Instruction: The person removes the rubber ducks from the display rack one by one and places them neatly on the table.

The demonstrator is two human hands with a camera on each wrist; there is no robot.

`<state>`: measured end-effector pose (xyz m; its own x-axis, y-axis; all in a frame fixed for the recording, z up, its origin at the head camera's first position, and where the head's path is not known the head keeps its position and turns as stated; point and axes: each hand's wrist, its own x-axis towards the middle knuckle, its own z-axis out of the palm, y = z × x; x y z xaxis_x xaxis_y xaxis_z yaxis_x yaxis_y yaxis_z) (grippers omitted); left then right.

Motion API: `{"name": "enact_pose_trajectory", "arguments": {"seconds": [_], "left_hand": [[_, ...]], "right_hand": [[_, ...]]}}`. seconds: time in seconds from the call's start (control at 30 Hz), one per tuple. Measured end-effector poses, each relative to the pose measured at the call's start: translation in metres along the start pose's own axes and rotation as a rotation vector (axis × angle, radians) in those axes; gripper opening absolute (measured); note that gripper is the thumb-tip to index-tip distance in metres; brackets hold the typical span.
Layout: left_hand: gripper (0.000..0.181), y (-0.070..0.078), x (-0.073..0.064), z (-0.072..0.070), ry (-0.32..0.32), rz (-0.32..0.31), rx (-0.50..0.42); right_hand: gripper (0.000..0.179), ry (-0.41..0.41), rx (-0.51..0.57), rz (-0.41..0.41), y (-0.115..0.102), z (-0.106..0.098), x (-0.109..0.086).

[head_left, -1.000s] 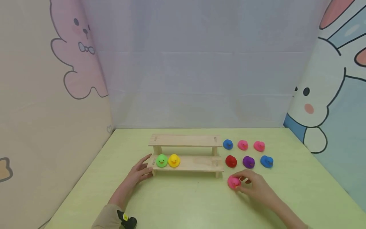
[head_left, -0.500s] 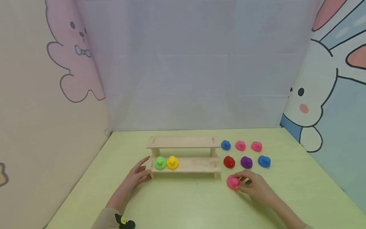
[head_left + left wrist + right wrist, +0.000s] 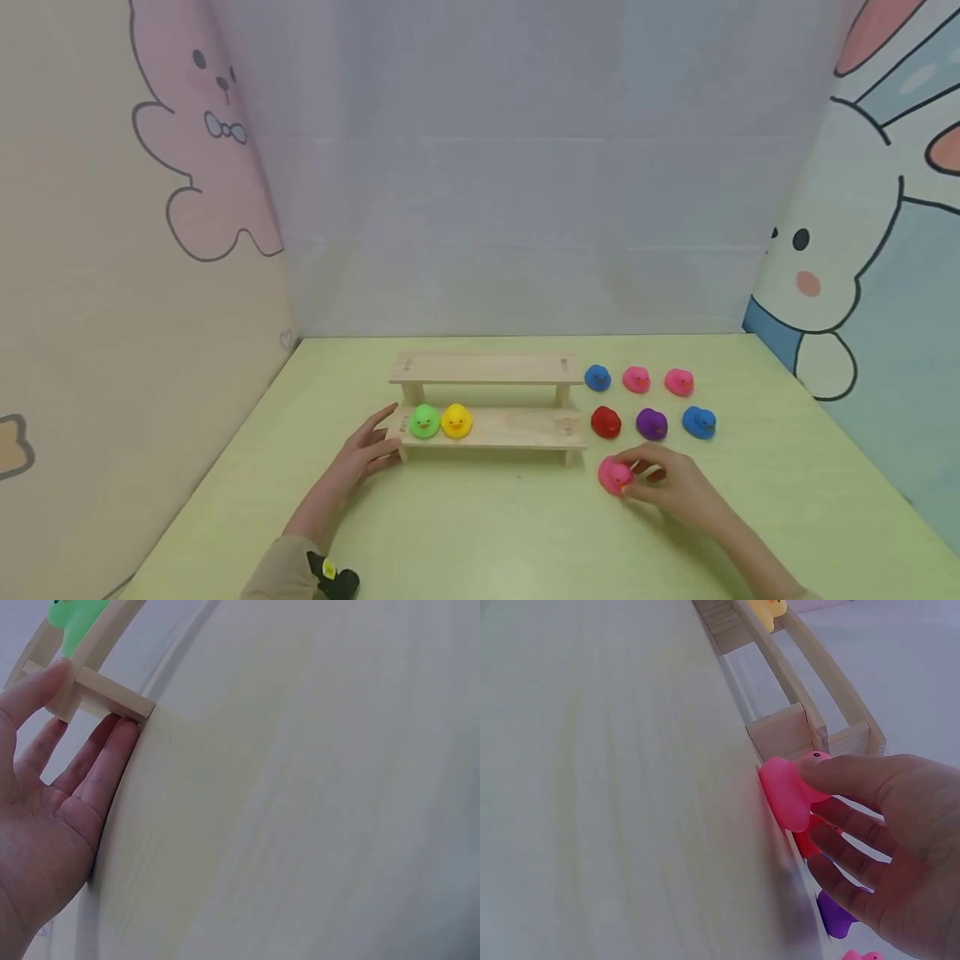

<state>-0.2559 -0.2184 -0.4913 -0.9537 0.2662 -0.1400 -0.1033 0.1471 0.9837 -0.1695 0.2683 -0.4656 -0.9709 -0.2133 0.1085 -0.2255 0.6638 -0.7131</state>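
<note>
My right hand (image 3: 671, 487) pinches a pink rubber duck (image 3: 614, 476) between thumb and fingers, low at the table, front right of a two-tier wooden shelf (image 3: 502, 427). In the right wrist view, the thumb lies against the pink duck (image 3: 784, 791) near its head. At the shelf's left end, my left hand (image 3: 363, 454) touches the wood with extended fingers. The left wrist view has its fingertips against the end and leg of the wooden shelf (image 3: 112, 694). On the lower tier, a green duck (image 3: 424, 422) sits beside a yellow duck (image 3: 457, 422).
Right of the shelf stand two rows of ducks. Behind are a blue duck (image 3: 597, 378) and two pink ones; in front are a red duck (image 3: 606, 422), a purple duck (image 3: 652, 424) and another blue duck (image 3: 699, 422). Printed curtains border the green table (image 3: 465, 533).
The head view shifted slightly and came back. Both hands stay nearly in place, the right one still holding the pink duck.
</note>
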Motion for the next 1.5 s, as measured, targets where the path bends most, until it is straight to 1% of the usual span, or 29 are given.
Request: {"name": "enact_pose_trajectory", "arguments": {"seconds": [0.1, 0.3, 0.4, 0.57, 0.7, 0.8, 0.87, 0.93, 1.0, 1.1, 1.23, 1.37, 1.43, 1.5], "left_hand": [[0.073, 0.001, 0.000, 0.001, 0.004, 0.000, -0.005], [0.073, 0.003, 0.000, 0.003, -0.001, -0.003, -0.002], [0.074, 0.004, 0.000, 0.004, 0.002, -0.006, 0.003], [0.073, 0.005, 0.000, 0.005, 0.015, -0.014, 0.005], [0.073, 0.005, 0.000, 0.005, 0.030, -0.025, 0.010], [0.073, 0.005, -0.001, 0.005, 0.033, -0.029, 0.009], [0.073, 0.004, -0.001, 0.005, 0.031, -0.026, 0.008], [0.073, 0.004, -0.002, 0.005, 0.034, -0.028, 0.004], [0.072, 0.004, -0.003, 0.005, 0.034, -0.027, 0.002], [0.072, 0.005, -0.005, 0.005, 0.038, -0.026, -0.004], [0.072, 0.005, -0.007, 0.006, 0.050, -0.028, -0.006], [0.071, 0.005, -0.006, 0.006, 0.057, -0.027, -0.008], [0.072, 0.005, -0.006, 0.006, 0.056, -0.024, -0.008], [0.072, 0.005, -0.007, 0.006, 0.056, -0.019, -0.008]], "right_hand": [[0.034, -0.001, 0.018, 0.009, 0.001, 0.000, 0.000], [0.033, 0.006, 0.042, 0.002, 0.001, -0.001, -0.002], [0.035, -0.005, 0.032, 0.001, 0.000, -0.002, -0.002], [0.045, -0.041, -0.020, 0.012, -0.010, -0.007, 0.003], [0.045, -0.029, -0.050, -0.017, -0.023, -0.011, 0.013], [0.041, 0.003, -0.072, -0.078, -0.033, -0.012, 0.023], [0.040, 0.027, -0.074, -0.110, -0.040, -0.009, 0.030], [0.039, 0.046, -0.069, -0.140, -0.048, -0.003, 0.038], [0.038, 0.062, -0.043, -0.173, -0.054, 0.005, 0.047], [0.036, 0.079, 0.034, -0.251, -0.064, 0.018, 0.060], [0.036, 0.080, 0.145, -0.351, -0.077, 0.036, 0.076], [0.039, 0.058, 0.218, -0.353, -0.093, 0.055, 0.089], [0.039, 0.050, 0.236, -0.347, -0.101, 0.066, 0.095], [0.039, 0.044, 0.256, -0.362, -0.107, 0.078, 0.101]]}}
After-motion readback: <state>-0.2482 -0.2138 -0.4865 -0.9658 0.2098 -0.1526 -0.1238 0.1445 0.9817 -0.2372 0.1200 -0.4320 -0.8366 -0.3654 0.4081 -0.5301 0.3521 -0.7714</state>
